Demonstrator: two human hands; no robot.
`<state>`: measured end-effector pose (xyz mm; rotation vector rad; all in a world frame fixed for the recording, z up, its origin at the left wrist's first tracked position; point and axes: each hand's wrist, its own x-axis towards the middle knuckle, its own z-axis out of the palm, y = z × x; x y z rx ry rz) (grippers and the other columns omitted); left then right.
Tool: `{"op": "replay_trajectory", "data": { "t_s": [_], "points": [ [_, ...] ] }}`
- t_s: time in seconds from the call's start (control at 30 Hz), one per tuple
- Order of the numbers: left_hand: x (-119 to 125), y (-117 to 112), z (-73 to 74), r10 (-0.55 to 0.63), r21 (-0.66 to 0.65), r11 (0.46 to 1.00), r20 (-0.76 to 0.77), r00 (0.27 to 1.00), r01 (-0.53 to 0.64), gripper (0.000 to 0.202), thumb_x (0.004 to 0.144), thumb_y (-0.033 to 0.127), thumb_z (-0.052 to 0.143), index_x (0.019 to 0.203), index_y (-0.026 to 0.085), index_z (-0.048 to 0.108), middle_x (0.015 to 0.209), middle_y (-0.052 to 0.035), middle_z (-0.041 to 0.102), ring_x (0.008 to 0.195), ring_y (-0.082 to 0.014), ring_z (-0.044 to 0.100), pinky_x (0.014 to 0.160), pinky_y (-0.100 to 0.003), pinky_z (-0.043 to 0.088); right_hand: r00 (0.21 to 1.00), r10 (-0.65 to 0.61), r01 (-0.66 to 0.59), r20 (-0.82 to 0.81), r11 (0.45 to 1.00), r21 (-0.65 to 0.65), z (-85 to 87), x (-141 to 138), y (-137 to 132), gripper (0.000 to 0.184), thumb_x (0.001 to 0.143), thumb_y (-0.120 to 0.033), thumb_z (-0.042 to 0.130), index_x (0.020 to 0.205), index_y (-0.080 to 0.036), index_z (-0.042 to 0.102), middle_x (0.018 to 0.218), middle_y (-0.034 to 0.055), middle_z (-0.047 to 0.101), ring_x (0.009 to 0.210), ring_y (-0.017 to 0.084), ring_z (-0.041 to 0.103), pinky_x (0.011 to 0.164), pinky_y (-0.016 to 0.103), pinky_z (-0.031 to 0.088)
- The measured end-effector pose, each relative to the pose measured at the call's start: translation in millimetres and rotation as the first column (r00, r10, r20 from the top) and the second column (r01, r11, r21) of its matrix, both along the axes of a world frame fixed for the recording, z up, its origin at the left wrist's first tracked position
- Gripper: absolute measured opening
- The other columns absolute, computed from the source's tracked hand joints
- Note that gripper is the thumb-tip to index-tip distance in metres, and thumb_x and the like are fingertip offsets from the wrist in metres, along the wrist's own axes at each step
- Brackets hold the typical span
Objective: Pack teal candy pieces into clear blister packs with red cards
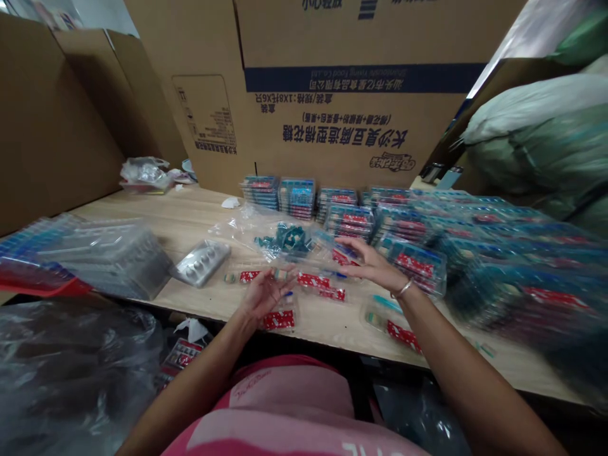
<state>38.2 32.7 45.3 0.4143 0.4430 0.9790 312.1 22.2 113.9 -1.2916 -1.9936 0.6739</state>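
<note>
At the near edge of the desk (190,215), the left hand (266,292) lies palm up, its fingers (285,282) loosely curled; any grip cannot be confirmed. A red-printed card (278,320) lies just below it. The right hand (373,263) is open, fingers spread, near a clear blister shell (380,313). Farther off, a clear bag (242,231) holds teal pieces (289,239), and a grey tray (202,263) lies left. Filled blister packs (498,266) stand stacked across the far right, with more loose items in front. A printed carton (351,88) stands behind.
</note>
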Motion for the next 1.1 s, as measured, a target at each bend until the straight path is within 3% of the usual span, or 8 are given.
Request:
{"op": "replay_trajectory", "data": {
  "t_s": [0.1, 0.23, 0.33, 0.4, 0.57, 0.73, 0.9, 1.1],
  "points": [
    [-33.8, 8.6, 8.5, 0.162, 0.010, 0.987, -0.029, 0.986, -0.162, 0.023, 0.083, 0.014, 0.045, 0.065, 0.013, 0.060, 0.111, -0.0146, 0.067, 0.101, -0.0250, 0.065, 0.081, -0.035, 0.055, 0.979, -0.030, 0.010, 0.204, 0.995, 0.096, 3.0, 6.5, -30.7, 0.072, 0.065, -0.053, 0.072, 0.128, -0.026, 0.049, 0.124, 0.0098, 0.047, 0.118, 0.031, 0.044, 0.102, 0.050, 0.036],
    [-73.6, 20.6, 21.1, 0.375, 0.004, 0.927, -0.070, 0.924, -0.376, 0.025, 0.085, 0.014, 0.040, 0.071, 0.014, 0.061, 0.106, -0.0144, 0.069, 0.100, -0.0240, 0.065, 0.072, -0.032, 0.058, 0.923, 0.140, -0.105, 0.357, 0.988, -0.114, -21.5, -3.3, -81.9, 0.082, 0.057, -0.050, 0.077, 0.128, -0.023, 0.050, 0.123, 0.0115, 0.045, 0.114, 0.032, 0.046, 0.098, 0.049, 0.040],
    [-79.3, 18.5, 24.1, 0.414, -0.023, 0.909, -0.080, 0.907, -0.417, 0.025, 0.085, 0.015, 0.040, 0.071, 0.014, 0.061, 0.105, -0.0137, 0.069, 0.101, -0.0248, 0.065, 0.068, -0.032, 0.059, 0.915, 0.204, -0.120, 0.349, 0.962, -0.247, -48.5, -17.0, -99.5, 0.083, 0.055, -0.046, 0.078, 0.130, -0.025, 0.049, 0.127, 0.0107, 0.045, 0.116, 0.032, 0.045, 0.098, 0.048, 0.040],
    [-72.8, 11.1, 20.2, 0.370, -0.061, 0.924, -0.098, 0.924, -0.377, 0.028, 0.086, 0.016, 0.039, 0.068, 0.014, 0.061, 0.104, -0.0141, 0.069, 0.100, -0.0257, 0.065, 0.066, -0.033, 0.059, 0.925, 0.167, -0.090, 0.341, 0.969, -0.232, -62.6, -22.7, -99.0, 0.082, 0.057, -0.044, 0.076, 0.131, -0.026, 0.047, 0.130, 0.0111, 0.044, 0.119, 0.033, 0.043, 0.100, 0.048, 0.038],
    [-56.3, -2.1, 1.2, 0.240, -0.153, 0.954, -0.119, 0.963, -0.257, 0.031, 0.086, 0.015, 0.039, 0.067, 0.014, 0.063, 0.111, -0.0156, 0.066, 0.105, -0.0274, 0.063, 0.073, -0.038, 0.058, 0.897, 0.060, 0.009, 0.439, 0.988, -0.153, -78.1, -24.0, -89.9, 0.087, 0.057, -0.043, 0.076, 0.135, -0.025, 0.043, 0.142, 0.0141, 0.033, 0.132, 0.038, 0.029, 0.107, 0.055, 0.026],
    [-55.7, 12.7, -3.1, 0.255, -0.126, 0.955, -0.102, 0.962, -0.267, 0.035, 0.086, 0.014, 0.039, 0.060, 0.014, 0.062, 0.111, -0.0145, 0.067, 0.098, -0.0272, 0.065, 0.070, -0.038, 0.058, 0.895, 0.079, -0.027, 0.440, 0.992, -0.124, -71.2, -18.5, -77.3, 0.088, 0.063, -0.054, 0.073, 0.138, -0.021, 0.040, 0.145, 0.0165, 0.031, 0.134, 0.036, 0.025, 0.109, 0.053, 0.025],
    [-50.6, 26.2, 3.0, 0.268, -0.134, 0.950, -0.118, 0.956, -0.282, 0.035, 0.084, 0.013, 0.040, 0.056, 0.014, 0.061, 0.104, -0.0141, 0.068, 0.094, -0.0257, 0.066, 0.068, -0.037, 0.058, 0.911, 0.035, -0.035, 0.411, 0.999, -0.008, -69.6, 1.8, -12.9, 0.055, 0.077, -0.046, 0.063, 0.124, -0.019, 0.054, 0.138, 0.0160, 0.041, 0.130, 0.031, 0.034, 0.107, 0.049, 0.028],
    [-45.7, 27.1, 6.2, 0.270, -0.184, 0.940, -0.121, 0.955, -0.288, 0.030, 0.082, 0.012, 0.043, 0.057, 0.014, 0.060, 0.108, -0.0128, 0.067, 0.100, -0.0259, 0.064, 0.070, -0.037, 0.058, 0.853, 0.146, -0.067, 0.501, 0.983, -0.172, -79.1, 15.2, 39.6, 0.066, 0.058, -0.039, 0.076, 0.118, -0.020, 0.055, 0.146, 0.0146, 0.030, 0.137, 0.037, 0.021, 0.107, 0.053, 0.024]
  ]
}}
